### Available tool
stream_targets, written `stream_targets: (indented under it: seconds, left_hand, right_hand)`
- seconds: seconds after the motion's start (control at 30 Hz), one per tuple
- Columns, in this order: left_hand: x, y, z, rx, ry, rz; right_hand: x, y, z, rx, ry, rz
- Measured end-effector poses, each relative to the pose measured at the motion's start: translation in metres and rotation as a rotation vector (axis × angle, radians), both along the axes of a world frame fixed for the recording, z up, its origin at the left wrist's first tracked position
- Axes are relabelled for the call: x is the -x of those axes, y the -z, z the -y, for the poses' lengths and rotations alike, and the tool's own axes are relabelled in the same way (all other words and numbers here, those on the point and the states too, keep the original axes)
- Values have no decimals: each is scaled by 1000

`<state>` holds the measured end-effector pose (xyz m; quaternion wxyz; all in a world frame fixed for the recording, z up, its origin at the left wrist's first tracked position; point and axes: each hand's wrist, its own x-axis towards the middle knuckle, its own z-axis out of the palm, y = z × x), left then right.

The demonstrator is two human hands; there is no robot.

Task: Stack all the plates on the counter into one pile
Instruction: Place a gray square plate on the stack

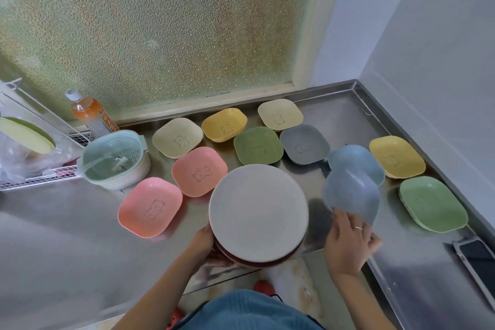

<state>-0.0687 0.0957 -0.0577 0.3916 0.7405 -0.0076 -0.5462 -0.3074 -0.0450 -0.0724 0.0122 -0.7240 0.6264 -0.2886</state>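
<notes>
My left hand grips the left rim of a pile of round plates, a pale grey one on top and a reddish one beneath, held at the counter's front edge. My right hand pinches the near rim of a blue square plate, tilted up off the counter. Behind it lies a second blue plate. Square plates lie spread over the steel counter: two pink, two cream, two yellow, two green, one grey-blue.
A mint strainer bowl stands at the left, with a drink bottle and a wire rack behind it. A phone lies at the right edge. A frosted window and walls bound the counter's back and right.
</notes>
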Motion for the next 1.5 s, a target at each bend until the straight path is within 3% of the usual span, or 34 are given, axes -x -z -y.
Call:
stream_targets:
  seconds: [0.1,0.23,0.33,0.63,0.73,0.9,1.1,1.17,1.5]
  left_hand:
    - [-1,0,1,3,25,-26]
    - [-7,3,0,-20,38,-68]
    - [-12,2,0,-17,71,-82]
    - [-25,-7,-3,-68,67,-51]
    - [-31,-13,-1,-93,49,-24]
    - [-36,-15,-3,-112,34,-4]
    - [-28,-13,-9,-126,16,20]
    - [-25,-14,-10,-130,9,20]
    - [-15,-18,-10,-99,29,26]
  right_hand:
    - [-15,-15,-11,168,-249,14]
    - [-38,-28,-36,256,-561,-120]
    - [-47,-24,-56,183,-696,-182]
    - [-51,-21,-59,-129,-804,-239]
    - [-52,-32,-46,-131,-748,-84]
    - [-43,-41,17,-184,-295,137]
    - [-13,-2,89,-579,-89,-108]
    - [-6,8,98,-620,-101,-215]
    - [0,15,106,-597,-12,-271]
